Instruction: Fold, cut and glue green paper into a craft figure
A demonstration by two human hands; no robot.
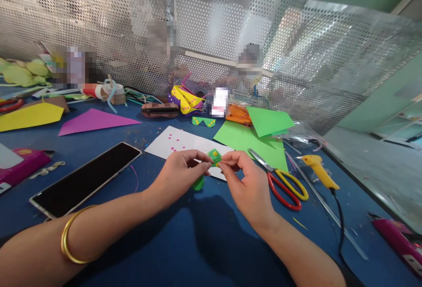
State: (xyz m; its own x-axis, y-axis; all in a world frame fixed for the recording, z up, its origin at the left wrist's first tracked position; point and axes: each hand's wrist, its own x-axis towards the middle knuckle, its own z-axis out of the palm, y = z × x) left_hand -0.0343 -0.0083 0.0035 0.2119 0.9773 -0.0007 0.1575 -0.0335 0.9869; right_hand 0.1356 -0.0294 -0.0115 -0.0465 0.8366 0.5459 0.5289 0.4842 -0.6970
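Head view: over the right-hand part of the white sheet, I see the left hand and right hand both grasping a small green piece with yellow marks, pinched between thumbs and fingers. Left of the sheet lies a phone; right of it, scissors; just beyond it, a green cutout with yellow dots.

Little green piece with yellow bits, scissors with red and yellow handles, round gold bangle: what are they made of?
Little green piece with yellow bits: likely matte paper or thin foam; its colour looks flat.
Scissors with red and yellow handles: grey, gleaming blades suggest metal; smooth, bright handles look like plastic.
Round gold bangle: probably polished metal, since it shines.
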